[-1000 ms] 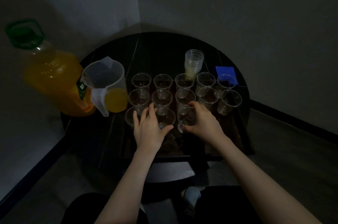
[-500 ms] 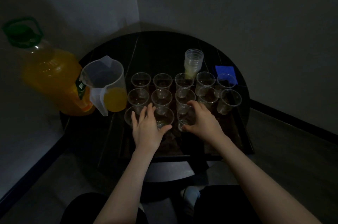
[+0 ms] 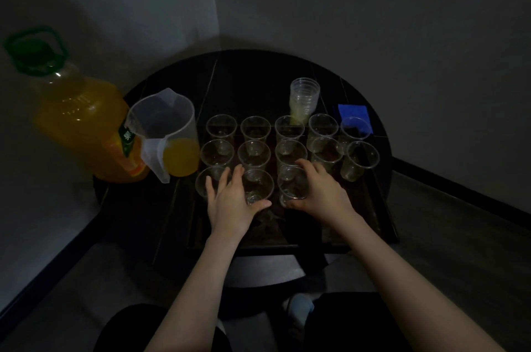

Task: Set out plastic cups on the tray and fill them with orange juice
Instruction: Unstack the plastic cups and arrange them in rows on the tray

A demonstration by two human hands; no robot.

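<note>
Several clear plastic cups stand in rows on a dark tray (image 3: 370,208) on a round black table. My left hand (image 3: 230,202) rests around a front-row cup (image 3: 257,186), thumb at its base and fingers spread along its left side. My right hand (image 3: 319,193) grips the neighbouring front cup (image 3: 291,186) from the right. All the cups look empty. A measuring jug (image 3: 166,133) with some orange juice stands left of the tray. Beside it is a big orange juice bottle (image 3: 77,119) with a green cap.
A stack of spare cups (image 3: 304,98) stands behind the rows. A blue cloth (image 3: 352,114) lies at the back right of the table (image 3: 244,75). Walls meet in a corner right behind the table. My knees are under the near edge.
Both hands stay on the two front cups with only a slight shift; nothing else has moved.
</note>
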